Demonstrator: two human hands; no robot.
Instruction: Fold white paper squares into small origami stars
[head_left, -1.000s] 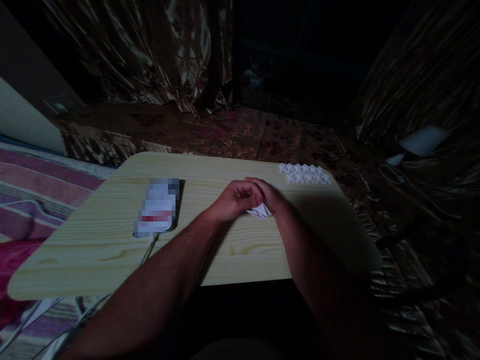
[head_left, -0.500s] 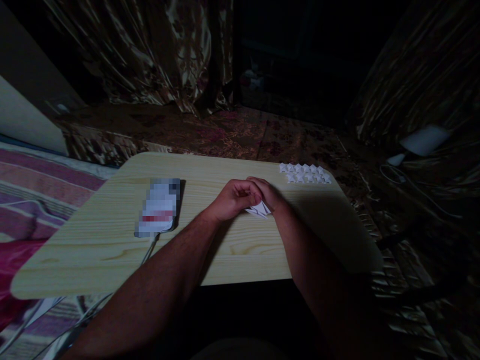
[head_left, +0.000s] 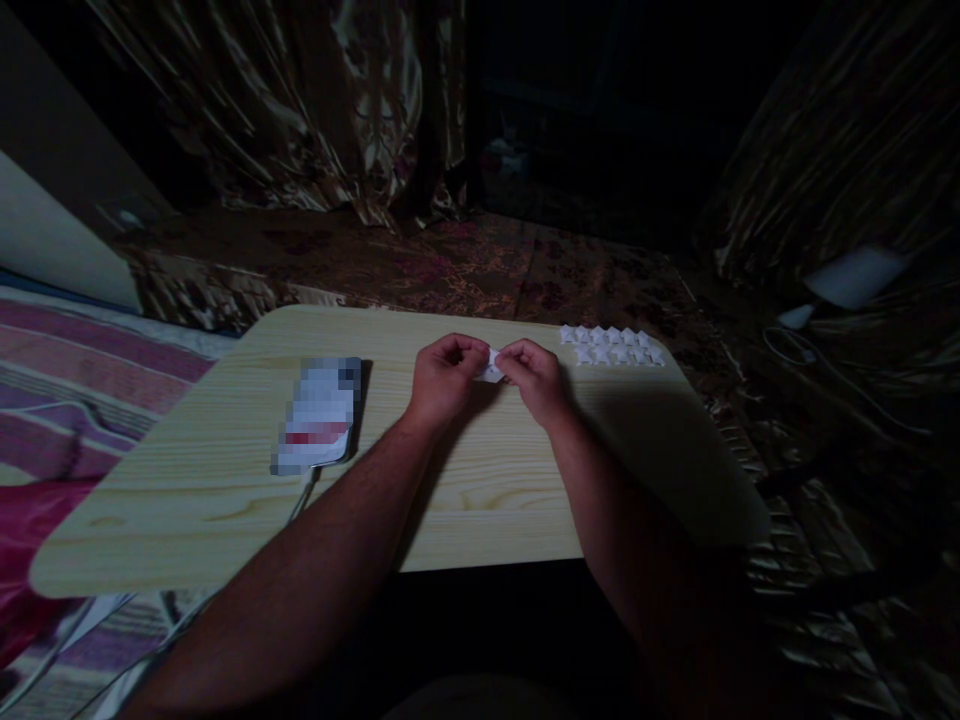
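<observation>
A small piece of folded white paper (head_left: 492, 368) is pinched between my two hands, above the middle of the wooden table. My left hand (head_left: 446, 372) is closed on its left side, thumb and fingertips together. From the right, my right hand (head_left: 537, 375) grips it the same way. The fingers cover much of the paper, so its full shape is hidden. Beyond my right hand, several small folded white paper stars (head_left: 607, 345) lie in two rows at the table's far right corner.
A phone (head_left: 319, 415), blurred by pixels, lies on the left of the table (head_left: 480, 520) with a white cable (head_left: 301, 495) plugged in. A striped cloth (head_left: 112, 400) is at the left. Past the table's right edge stands a white lamp (head_left: 855, 278). Patterned curtains (head_left: 375, 110) hang behind.
My hands were clasped close together, the paper's pointed flaps showing below them. Now they have drawn apart and slightly away from me, with the paper held between the fingertips.
</observation>
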